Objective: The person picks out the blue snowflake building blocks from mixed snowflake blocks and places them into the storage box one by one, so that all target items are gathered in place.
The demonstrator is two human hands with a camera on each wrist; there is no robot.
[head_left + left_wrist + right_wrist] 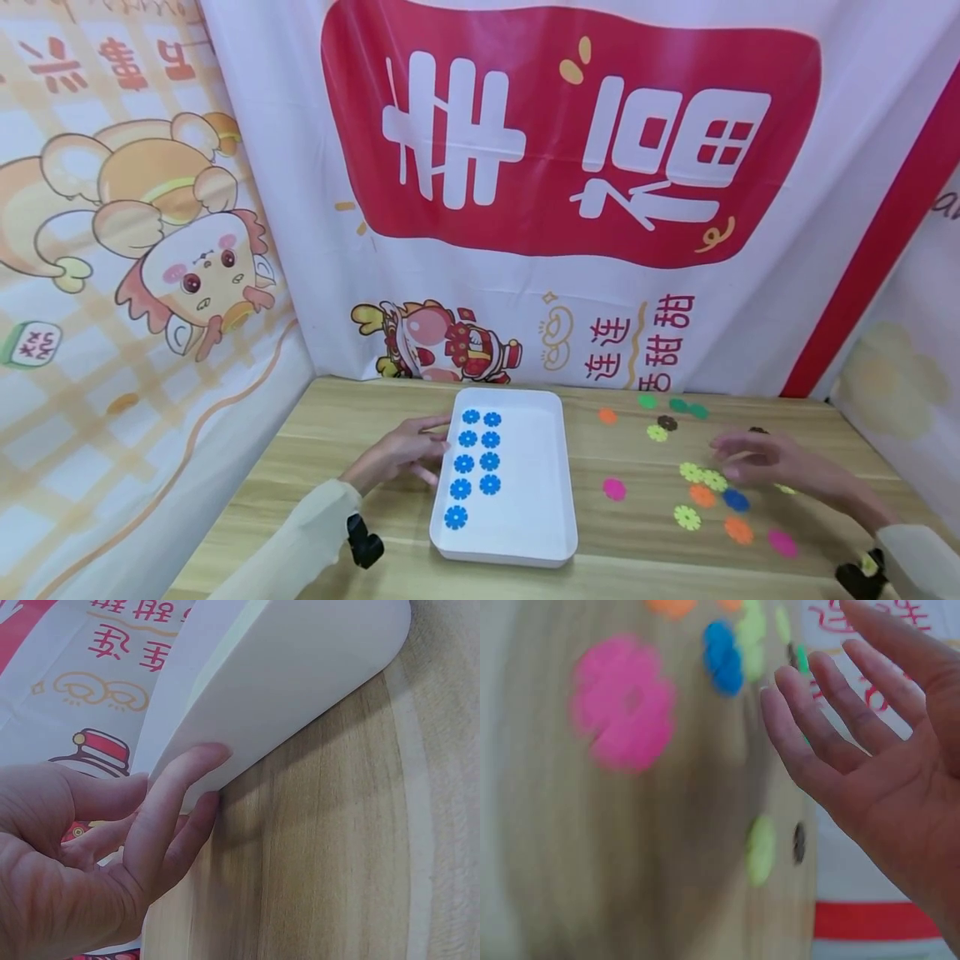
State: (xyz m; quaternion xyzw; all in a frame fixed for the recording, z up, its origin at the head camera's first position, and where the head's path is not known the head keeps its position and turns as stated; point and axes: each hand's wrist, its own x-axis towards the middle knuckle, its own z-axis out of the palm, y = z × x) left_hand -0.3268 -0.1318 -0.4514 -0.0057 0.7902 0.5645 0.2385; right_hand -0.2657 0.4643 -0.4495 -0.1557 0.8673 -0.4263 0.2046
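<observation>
A white rectangular tray (528,500) lies on the table, with several blue flower-shaped discs (490,461) in two columns along its left side. My left hand (405,450) is at the tray's left edge. Its fingertips touch the outer wall (247,727) in the left wrist view, with the thumb by the rim. On the right, my right hand (780,462) hovers over loose flower discs, its palm bare and fingers spread. Nearest to it are yellow-green discs (715,481), a dark blue disc (736,499) and an orange disc (702,496).
Scattered right of the tray are pink discs (614,488), green discs (698,412), a brown disc (667,423) and more orange discs (738,530). A printed cloth (555,275) hangs behind the wooden table (405,550), and another cloth (112,400) borders the left side.
</observation>
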